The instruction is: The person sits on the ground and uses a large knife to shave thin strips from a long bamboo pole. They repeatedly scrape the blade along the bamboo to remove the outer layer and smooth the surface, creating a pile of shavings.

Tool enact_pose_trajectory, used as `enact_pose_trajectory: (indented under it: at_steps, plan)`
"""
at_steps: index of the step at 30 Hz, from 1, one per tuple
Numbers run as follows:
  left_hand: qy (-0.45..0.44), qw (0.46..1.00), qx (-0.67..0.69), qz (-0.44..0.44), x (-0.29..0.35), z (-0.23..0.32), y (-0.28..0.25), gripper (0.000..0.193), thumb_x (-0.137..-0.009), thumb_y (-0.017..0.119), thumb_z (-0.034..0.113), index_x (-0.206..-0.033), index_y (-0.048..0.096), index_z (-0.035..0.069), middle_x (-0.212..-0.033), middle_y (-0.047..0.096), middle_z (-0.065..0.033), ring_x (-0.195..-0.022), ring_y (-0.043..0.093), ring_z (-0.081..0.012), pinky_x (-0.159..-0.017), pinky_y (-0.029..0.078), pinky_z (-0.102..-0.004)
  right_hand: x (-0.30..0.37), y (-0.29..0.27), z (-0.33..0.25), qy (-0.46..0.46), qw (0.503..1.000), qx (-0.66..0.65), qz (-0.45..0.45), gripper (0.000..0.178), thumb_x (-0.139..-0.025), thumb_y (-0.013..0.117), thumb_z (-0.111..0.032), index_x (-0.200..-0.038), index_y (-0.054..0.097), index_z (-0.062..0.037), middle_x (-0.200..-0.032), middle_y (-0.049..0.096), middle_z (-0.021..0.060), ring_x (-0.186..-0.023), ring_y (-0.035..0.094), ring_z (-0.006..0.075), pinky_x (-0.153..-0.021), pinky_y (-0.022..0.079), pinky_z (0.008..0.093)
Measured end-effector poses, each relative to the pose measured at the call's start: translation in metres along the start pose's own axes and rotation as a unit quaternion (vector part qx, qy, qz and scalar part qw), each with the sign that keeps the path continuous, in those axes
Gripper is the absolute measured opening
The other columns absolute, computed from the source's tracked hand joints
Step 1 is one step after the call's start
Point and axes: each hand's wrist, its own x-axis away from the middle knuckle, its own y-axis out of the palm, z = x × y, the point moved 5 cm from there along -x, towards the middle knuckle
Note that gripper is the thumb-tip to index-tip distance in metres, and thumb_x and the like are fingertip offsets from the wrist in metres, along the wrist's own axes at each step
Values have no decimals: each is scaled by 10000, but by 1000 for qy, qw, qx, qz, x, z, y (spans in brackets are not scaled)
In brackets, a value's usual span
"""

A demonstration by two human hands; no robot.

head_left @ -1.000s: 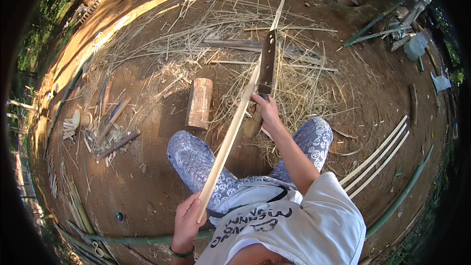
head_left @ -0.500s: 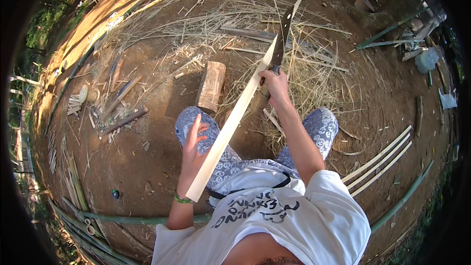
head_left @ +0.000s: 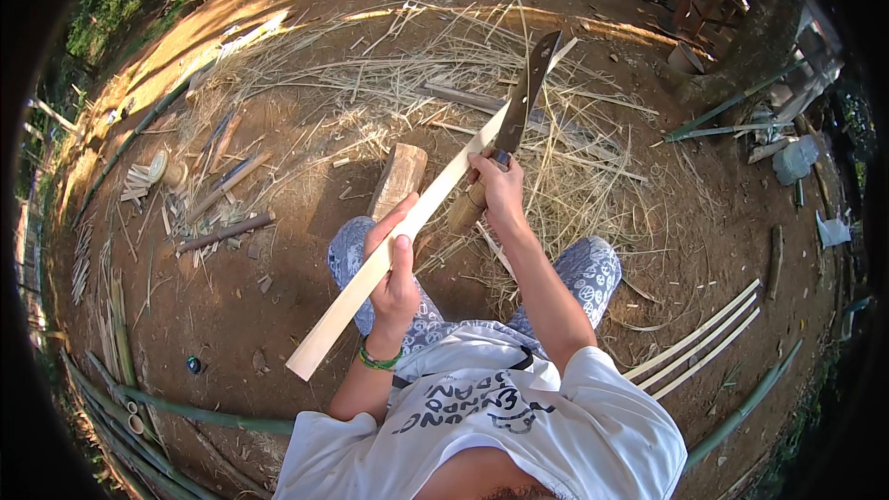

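My left hand [head_left: 396, 285] is closed around a long pale bamboo strip [head_left: 338, 319], its thumb on top and fingers beneath. The strip runs slantwise from the lower left to beyond the blade. My right hand [head_left: 502, 193] grips a machete [head_left: 524, 102] at the top of its wooden handle, with the thumb against the strip. The dark, holed blade points up and away, and the strip's thin far end passes behind it. The handle's butt sticks out below my fist. Behind my left hand, a short wooden block [head_left: 400, 174] lies by my left knee.
Thin bamboo shavings [head_left: 361, 69] cover the ground ahead. Several pale strips [head_left: 699, 338] lie side by side at the right. Green bamboo poles [head_left: 222, 418] lie at the lower left. Cut pieces and a brown stick [head_left: 227, 232] are on the left. A bucket [head_left: 685, 59] stands far right.
My left hand was open beside the strip and has closed around it. The strip's near end has swung left, and the machete and right hand have come down slightly toward me and left.
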Motion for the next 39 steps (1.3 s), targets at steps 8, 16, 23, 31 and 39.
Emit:
enact_pose_trajectory:
  at_steps: [8,16,23,31,39]
  plan:
    - [-14,982,190,-18,-28,-7,-33,246,-1013,594,174,-1234,496,125,-1348,592,-227,-1372,481,-374,-1175,353,-543,17,-37,0,26,999,28,-26,130,-885,718,-91,-907,605,-29,-1034,720,119,-672,587,116,-625,485,284]
    - [73,947,291,116,-92,31,-21,251,-1070,458,286,-1094,590,74,-1037,597,-78,-1134,576,-283,-1232,275,-526,63,-92,-14,-32,958,286,-5,222,-855,755,-173,-904,651,16,-711,649,43,-640,590,109,-606,463,282]
    - [137,952,271,29,-99,48,10,344,-1033,508,372,-859,337,130,-664,307,29,-626,237,-108,-632,219,-330,77,-73,-63,-7,917,384,-102,381,-832,764,-296,-953,681,56,-627,650,73,-540,581,139,-537,457,330]
    - [217,883,409,-77,-115,92,-27,804,-615,625,884,-851,417,145,-559,357,52,-518,447,-90,-598,319,-247,104,-64,-59,-105,940,313,-85,245,-823,759,-208,-891,667,9,-598,506,-13,-564,432,78,-514,337,296]
    - [252,903,308,-164,-92,122,-4,812,-607,582,950,-618,392,161,-444,395,61,-383,380,-64,-493,290,-225,103,-48,-81,-182,869,450,-96,268,-770,759,-159,-934,660,28,-641,648,173,-577,667,308,-575,509,401]
